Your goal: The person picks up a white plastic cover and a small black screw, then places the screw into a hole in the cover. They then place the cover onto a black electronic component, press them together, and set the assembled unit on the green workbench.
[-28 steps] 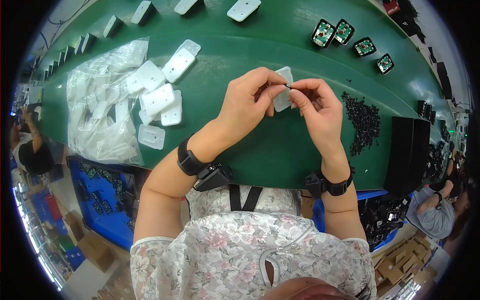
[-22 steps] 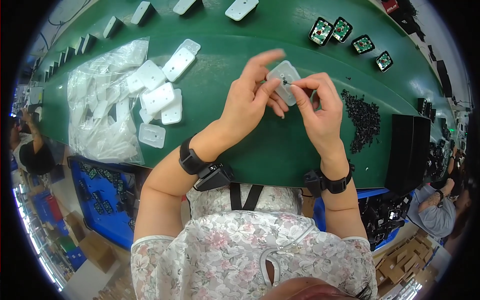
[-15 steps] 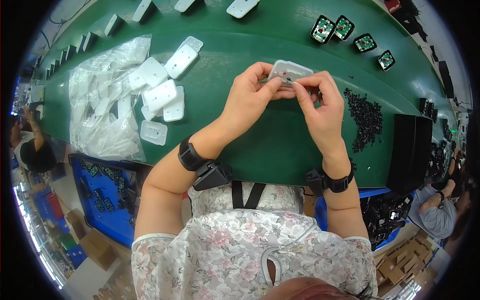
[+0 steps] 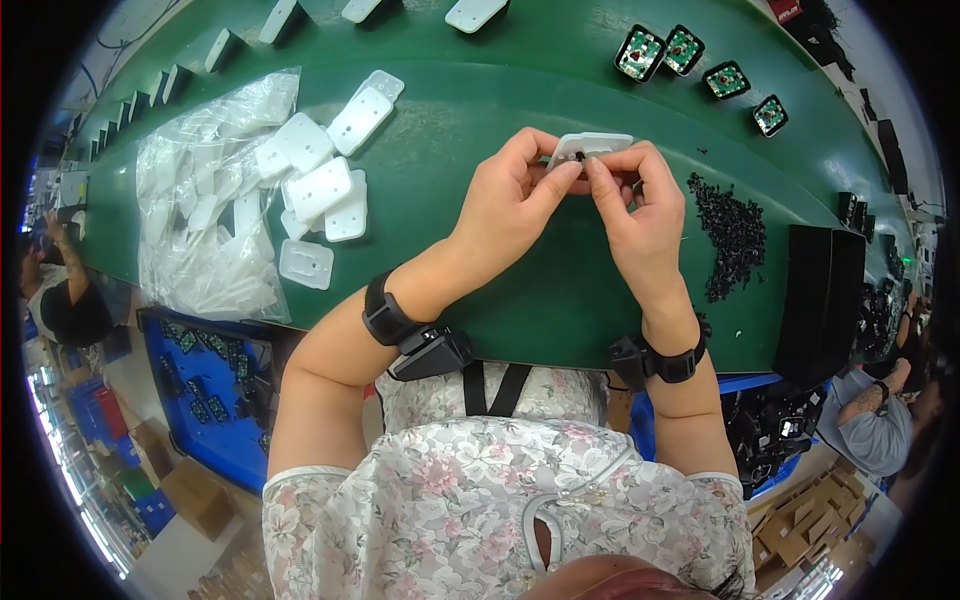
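Observation:
Above the green table, a translucent white plastic cover point(image 4: 600, 143) is tilted up between both hands. My left hand point(image 4: 508, 200) is closed on its left side, the thumb at the near edge. A tiny black part point(image 4: 580, 156) shows at the cover's inner face, between my thumb tips. My right hand point(image 4: 642, 215) pinches at this part with thumb and forefinger, while its other fingers curl behind the cover. The lower end of the black part is hidden by the thumbs. A pile of small black parts point(image 4: 730, 235) lies to the right of my right hand.
Loose white covers point(image 4: 325, 190) lie at the left by a clear plastic bag point(image 4: 210, 240) full of more. Black housings with green circuit boards point(image 4: 640, 53) stand at the back right. A black box point(image 4: 820, 300) stands at the right edge. Blue trays point(image 4: 190, 390) flank me below the table.
The cover has tipped to a steeper angle, showing less of its inner face. My left thumb has shifted right, closer to the right thumb and the black part.

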Tool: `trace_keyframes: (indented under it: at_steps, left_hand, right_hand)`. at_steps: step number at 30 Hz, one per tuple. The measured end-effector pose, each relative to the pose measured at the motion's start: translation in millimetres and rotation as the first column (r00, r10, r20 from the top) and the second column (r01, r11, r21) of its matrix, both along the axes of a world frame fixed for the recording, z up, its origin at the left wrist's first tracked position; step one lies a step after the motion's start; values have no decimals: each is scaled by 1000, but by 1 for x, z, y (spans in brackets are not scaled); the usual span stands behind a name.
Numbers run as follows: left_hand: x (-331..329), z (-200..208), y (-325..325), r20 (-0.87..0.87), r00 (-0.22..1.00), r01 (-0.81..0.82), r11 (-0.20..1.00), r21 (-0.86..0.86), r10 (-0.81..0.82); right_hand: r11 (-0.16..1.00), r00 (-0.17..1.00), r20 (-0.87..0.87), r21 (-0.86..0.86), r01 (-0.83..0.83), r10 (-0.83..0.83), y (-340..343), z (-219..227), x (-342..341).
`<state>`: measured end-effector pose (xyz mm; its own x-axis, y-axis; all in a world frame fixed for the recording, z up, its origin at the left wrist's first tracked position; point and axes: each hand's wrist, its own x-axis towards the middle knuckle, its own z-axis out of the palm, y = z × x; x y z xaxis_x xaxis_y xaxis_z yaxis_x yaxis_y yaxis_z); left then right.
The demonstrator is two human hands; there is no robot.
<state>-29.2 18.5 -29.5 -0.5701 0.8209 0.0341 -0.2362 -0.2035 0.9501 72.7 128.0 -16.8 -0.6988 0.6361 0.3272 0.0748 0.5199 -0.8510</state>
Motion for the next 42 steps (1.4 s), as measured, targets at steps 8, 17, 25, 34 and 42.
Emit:
trace_keyframes:
  at_steps: [8,17,25,34,42]
  left_hand:
    - [3,-1,-1,-202,977,-68,997,31,73]
    - [-3,-4,-2,-215,971,-98,994,40,104]
    - [-5,8,-4,-59,998,-13,1000,22,15]
    - [-7,14,-7,-41,989,140,989,-53,-142]
    - [-35,9,-6,17,997,72,993,-89,-70]
  right_hand:
    - [972,1000,14,234,-13,10,-1,4,0]
    - [979,996,-11,181,-90,94,-1,2,3]
    - [988,995,-7,115,-102,103,9,12,4]
    - [867,956,103,-455,-201,276,23,17,12]
    - [827,971,22,-529,-189,237,18,3,-7]
